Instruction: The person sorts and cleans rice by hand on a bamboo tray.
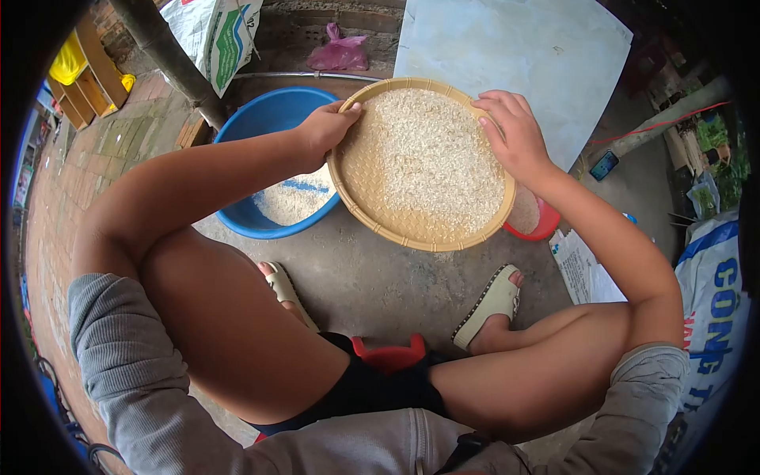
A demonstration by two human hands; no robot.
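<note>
The person's left hand (326, 131) has a firm grip on the left rim of a round woven tray (360, 184), its thumb laid over the edge and the other fingers tucked mostly out of sight behind it. The right hand (516, 136) grasps the opposite side at the upper right, thumb against the rim and fingers stretched along its outside (I can't see how far they reach underneath). Both elbows are bent wide, the forearms angling inward over the knees.

The tray is held up in front of the person, with pale grain (443, 158) spread over its middle and right, and bare weave showing at the left and bottom.

It hides the right edge of a blue basin (265, 111), where more pale stuff lies, partly behind the left forearm. Of the red basin (552, 222), only a piece shows past the tray and right forearm. The red stool (389, 356) is mostly covered by the seated body, and the printed sack (712, 293) at far right runs off into darkness.
</note>
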